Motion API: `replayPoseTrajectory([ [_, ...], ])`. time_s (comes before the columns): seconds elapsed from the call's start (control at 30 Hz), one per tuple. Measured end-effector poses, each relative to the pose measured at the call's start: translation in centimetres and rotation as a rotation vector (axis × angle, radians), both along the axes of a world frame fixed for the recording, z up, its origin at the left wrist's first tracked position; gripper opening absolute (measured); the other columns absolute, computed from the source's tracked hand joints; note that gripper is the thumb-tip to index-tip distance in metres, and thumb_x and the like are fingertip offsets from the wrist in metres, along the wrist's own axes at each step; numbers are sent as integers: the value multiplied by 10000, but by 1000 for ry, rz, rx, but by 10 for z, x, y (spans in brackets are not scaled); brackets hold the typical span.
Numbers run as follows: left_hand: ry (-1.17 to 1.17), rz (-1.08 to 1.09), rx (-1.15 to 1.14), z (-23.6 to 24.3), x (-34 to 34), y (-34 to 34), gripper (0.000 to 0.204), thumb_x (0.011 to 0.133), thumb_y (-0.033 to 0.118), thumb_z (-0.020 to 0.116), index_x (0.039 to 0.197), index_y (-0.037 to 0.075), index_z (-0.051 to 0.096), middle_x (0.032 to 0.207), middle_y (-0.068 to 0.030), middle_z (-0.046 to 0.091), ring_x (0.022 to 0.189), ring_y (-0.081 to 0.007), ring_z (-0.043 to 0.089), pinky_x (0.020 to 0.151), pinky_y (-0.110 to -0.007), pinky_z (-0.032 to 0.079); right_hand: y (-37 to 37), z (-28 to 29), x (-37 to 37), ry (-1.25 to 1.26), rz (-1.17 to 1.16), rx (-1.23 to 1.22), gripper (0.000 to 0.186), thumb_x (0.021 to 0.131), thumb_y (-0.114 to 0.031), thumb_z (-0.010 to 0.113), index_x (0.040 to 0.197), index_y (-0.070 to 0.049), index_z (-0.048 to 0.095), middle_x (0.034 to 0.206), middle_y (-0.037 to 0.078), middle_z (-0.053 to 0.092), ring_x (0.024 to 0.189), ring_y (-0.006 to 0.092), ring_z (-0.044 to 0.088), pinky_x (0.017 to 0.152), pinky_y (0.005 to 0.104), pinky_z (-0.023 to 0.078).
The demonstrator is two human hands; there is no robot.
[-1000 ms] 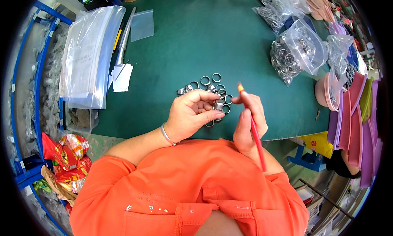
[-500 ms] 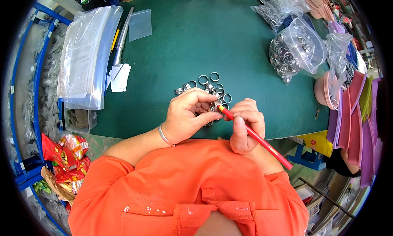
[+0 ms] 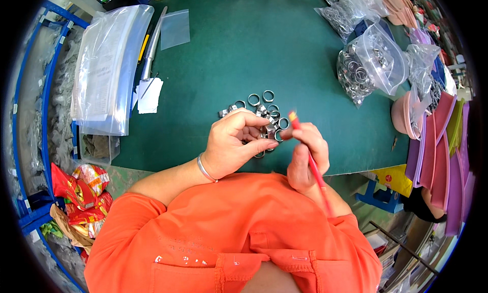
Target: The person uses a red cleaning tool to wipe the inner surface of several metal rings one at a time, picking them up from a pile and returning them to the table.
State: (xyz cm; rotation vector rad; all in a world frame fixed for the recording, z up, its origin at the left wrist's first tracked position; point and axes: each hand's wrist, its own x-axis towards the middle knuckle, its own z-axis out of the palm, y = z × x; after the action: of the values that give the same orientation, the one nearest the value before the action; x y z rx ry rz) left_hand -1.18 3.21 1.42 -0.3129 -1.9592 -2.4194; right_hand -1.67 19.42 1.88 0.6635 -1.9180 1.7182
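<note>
The right hand (image 3: 309, 155) holds a red pencil (image 3: 316, 174) with blurred markings (image 3: 324, 188).

No legible words or numbers.

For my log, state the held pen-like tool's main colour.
The pen-like tool is mostly red; head view.

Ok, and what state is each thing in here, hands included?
left hand: closed, pinching a metal ring
right hand: closed around the red pencil
red pencil: slanted, motion-blurred, yellow-banded end apart from the pinched ring
loose rings: clustered beside the left hand
clear bag of rings: well filled; cannot tell if sealed
small clear sleeve: lying flat
</note>
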Motion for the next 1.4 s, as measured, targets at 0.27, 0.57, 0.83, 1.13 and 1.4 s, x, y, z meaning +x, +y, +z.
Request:
replayPoseTrajectory([
  [0.27, -100, -43, 28, -2, -4, 0, 369, 769, -125, 675, 1105, -39, 548, 1024, -101, 564, 865, -183, 666, 723, -253, 577, 13, 12, -26, 119, -66, 261, 251, 689, 111, 691, 869, -45, 615, 815, 98, 643, 724, 249, 607, 674, 338, 486],
  [0.57, -55, 109, -256, -12, -20, -32, 131, 836, -94, 617, 958, -50, 603, 1030, -90, 570, 852, -108, 597, 735, -225, 505, 115, 54, -126, 312, -795, 618, 140, 756, 37, 693, 862, -28, 630, 818, 104, 663, 736, 276, 627, 704, 336, 487],
  [0.83, 96, 2, -941, -34, -74, -27, 194, 818, 120, 682, 977, 16, 645, 930, -126, 593, 743, -243, 613, 699, -336, 507, 50, 24, -63, 245, -368, 455, 204, 724, 101, 654, 867, -35, 603, 829, 100, 676, 753, 262, 633, 766, 339, 473],
  [1.13, 315, 199, -845, -21, -68, -19, 54, 796, 18, 658, 849, 4, 660, 833, -121, 628, 763, -271, 632, 686, -339, 509, 8, -10, -34, -118, -71, 304, 226, 729, 51, 709, 901, -25, 584, 817, 114, 641, 757, 270, 626, 681, 335, 501],
  [1.4, 282, 158, -504, -3, -34, -9, 92, 823, -27, 662, 910, -23, 632, 891, -98, 637, 773, -162, 636, 644, -255, 511, -13, -28, -23, -398, 17, 65, 219, 791, 26, 703, 941, -25, 552, 832, 79, 629, 707, 118, 627, 610, 254, 518],
])
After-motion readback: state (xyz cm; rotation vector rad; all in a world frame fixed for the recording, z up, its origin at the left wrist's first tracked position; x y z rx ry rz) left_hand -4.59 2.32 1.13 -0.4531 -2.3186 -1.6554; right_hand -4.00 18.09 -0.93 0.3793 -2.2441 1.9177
